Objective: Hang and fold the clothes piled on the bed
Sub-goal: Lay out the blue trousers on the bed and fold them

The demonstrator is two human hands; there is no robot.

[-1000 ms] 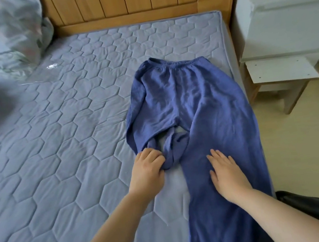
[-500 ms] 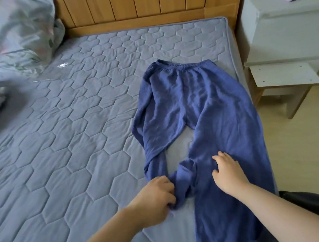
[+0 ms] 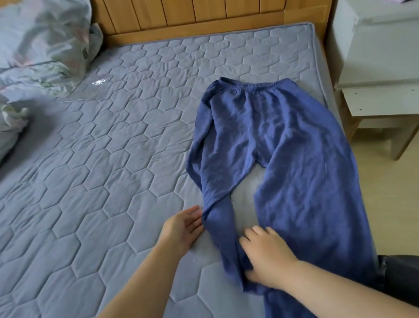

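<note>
The blue trousers (image 3: 284, 162) lie flat at the bed's (image 3: 85, 208) three o'clock side, waistband toward twelve. The left hand (image 3: 184, 229), fingers straight, touches the narrow leg's outer edge; the right hand (image 3: 269, 256) pinches that leg lower down. Best to draw this leg straight and flat before folding it across.

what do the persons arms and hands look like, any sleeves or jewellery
Both forearms are bare as far as the frame shows, with no sleeves in view. The left hand and right hand wear no gloves, and no rings, watch or bracelets are visible on the wrists or fingers.
</note>
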